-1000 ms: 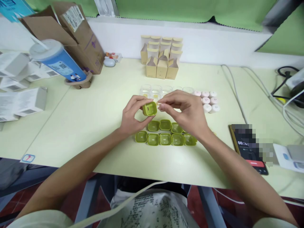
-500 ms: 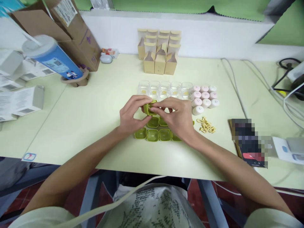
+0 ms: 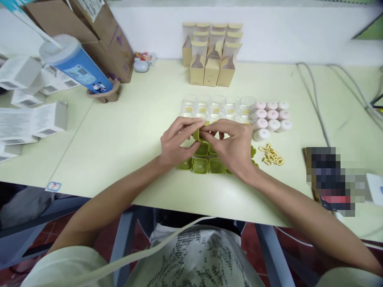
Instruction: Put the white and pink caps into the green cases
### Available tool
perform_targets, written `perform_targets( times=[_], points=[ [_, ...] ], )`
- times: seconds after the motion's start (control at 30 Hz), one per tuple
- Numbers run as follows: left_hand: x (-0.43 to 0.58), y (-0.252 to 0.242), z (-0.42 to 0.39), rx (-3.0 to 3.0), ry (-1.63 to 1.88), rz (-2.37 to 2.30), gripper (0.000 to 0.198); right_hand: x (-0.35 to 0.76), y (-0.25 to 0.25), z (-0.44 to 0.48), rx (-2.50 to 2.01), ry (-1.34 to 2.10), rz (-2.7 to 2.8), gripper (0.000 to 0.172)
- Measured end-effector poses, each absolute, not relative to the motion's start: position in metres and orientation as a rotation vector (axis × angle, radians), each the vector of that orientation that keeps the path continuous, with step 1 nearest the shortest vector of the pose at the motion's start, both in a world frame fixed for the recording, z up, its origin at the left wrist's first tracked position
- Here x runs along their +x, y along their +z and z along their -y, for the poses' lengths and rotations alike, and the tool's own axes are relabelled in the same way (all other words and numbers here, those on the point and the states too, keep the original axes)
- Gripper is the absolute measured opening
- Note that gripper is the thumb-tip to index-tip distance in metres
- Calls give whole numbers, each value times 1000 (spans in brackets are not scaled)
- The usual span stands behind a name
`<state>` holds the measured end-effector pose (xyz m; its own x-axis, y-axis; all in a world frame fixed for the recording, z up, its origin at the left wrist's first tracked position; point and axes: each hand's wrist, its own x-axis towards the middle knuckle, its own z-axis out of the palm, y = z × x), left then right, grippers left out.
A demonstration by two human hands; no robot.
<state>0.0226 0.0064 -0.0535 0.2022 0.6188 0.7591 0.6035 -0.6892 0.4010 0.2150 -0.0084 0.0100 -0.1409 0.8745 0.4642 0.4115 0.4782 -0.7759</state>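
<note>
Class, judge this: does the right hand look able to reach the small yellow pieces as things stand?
Probably yes: the small yellow pieces lie uncovered near the right hand, though its fingers would first need to leave the green cup.

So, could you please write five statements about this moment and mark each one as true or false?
1. The left hand holds a green container. True.
2. The right hand lies flat on the phone. False: it is up beside the left hand, at the green container.
3. Small yellow pieces lie in a loose pile to the right of the right hand. True.
4. The pale cylinders stand to the left of the clear containers. False: they stand to the right of them.
5. The tan boxes stand near the wall with flaps up. True.
</note>
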Motion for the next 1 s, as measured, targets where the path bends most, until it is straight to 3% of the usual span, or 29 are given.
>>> perform_targets(
  times=[0.53,0.8,1.0],
  points=[
    [31,-43,-14,2466,1961,-947,44,208,9,13,-1157,389,1756,20],
    [31,-44,-14,2465,1892,-889,45,212,13,10,-1177,473,1824,20],
    [25,-43,-12,2531,1727,-1054,35,214,10,6,-1132,642,1794,25]
  ],
)
